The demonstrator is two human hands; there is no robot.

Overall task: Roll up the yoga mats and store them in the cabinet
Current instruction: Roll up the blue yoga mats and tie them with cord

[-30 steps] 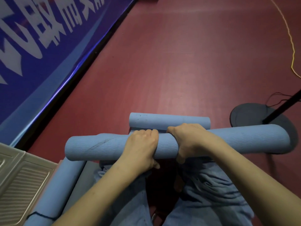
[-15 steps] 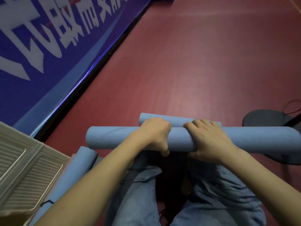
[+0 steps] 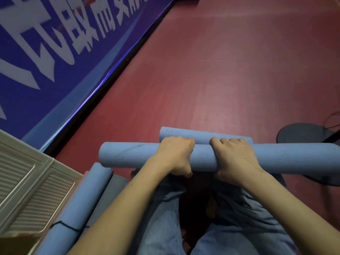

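Observation:
A rolled blue yoga mat (image 3: 128,155) lies crosswise above my knees. My left hand (image 3: 174,155) and my right hand (image 3: 233,157) grip it side by side near its middle, fingers curled over the top and thumbs underneath. A second rolled blue mat (image 3: 202,138) lies on the red floor just beyond it, mostly hidden by my hands. A third rolled blue mat (image 3: 81,199), tied with a dark string, lies at my lower left next to the beige cabinet (image 3: 31,183) with louvred doors.
A blue banner (image 3: 55,52) with white lettering runs along the left edge of the red floor (image 3: 220,70). A dark round stand base (image 3: 303,133) with a pole and cable sits at right. My jeans-clad legs fill the bottom.
The view has swung left, bringing more of the cabinet into sight. My hands have slid slightly apart on the mat, which stays in the same grip.

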